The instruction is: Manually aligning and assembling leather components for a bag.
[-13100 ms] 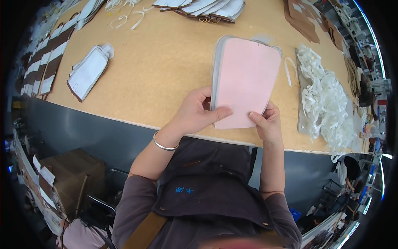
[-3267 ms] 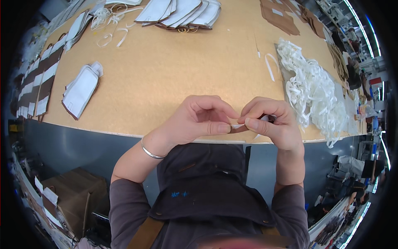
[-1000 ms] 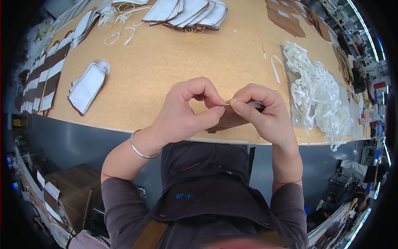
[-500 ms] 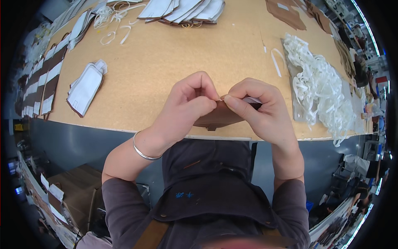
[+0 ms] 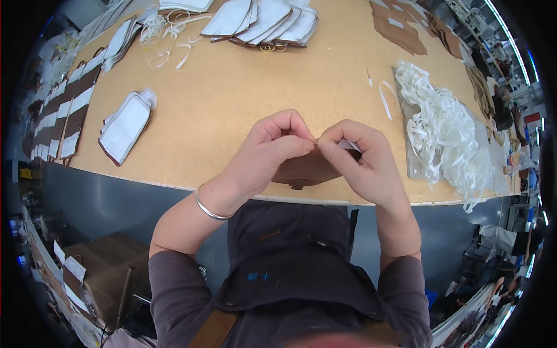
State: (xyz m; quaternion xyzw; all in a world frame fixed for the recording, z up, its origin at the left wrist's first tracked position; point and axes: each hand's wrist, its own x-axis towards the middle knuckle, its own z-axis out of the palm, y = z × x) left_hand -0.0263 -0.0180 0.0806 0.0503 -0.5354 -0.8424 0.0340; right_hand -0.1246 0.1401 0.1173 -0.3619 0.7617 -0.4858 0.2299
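A flat brown piece [image 5: 306,169], seemingly leather or cloth, is held up near the table's front edge. A small dark tab sits on its lower edge, and a bit of white shows at its right side. My left hand [image 5: 268,149] pinches its top edge between thumb and forefinger. Close beside, my right hand [image 5: 364,162] grips the same edge, thumb in front. The fingertips of both hands nearly meet and hide what lies between them. Much of the piece's right side is behind my right hand.
A heap of white ribbon strips [image 5: 444,130] lies on the right, one loose strip [image 5: 385,100] beside it. White-faced brown pieces [image 5: 126,124] lie at left, more stacked pieces [image 5: 264,23] at the back. Brown pieces [image 5: 397,28] rest far right; striped brown-and-white rows [image 5: 75,110] line the left edge.
My fingertips have drawn closer together; the pale bit seen between them earlier is now hidden. The brown piece stays held at the table's edge. The whole view has shifted slightly.
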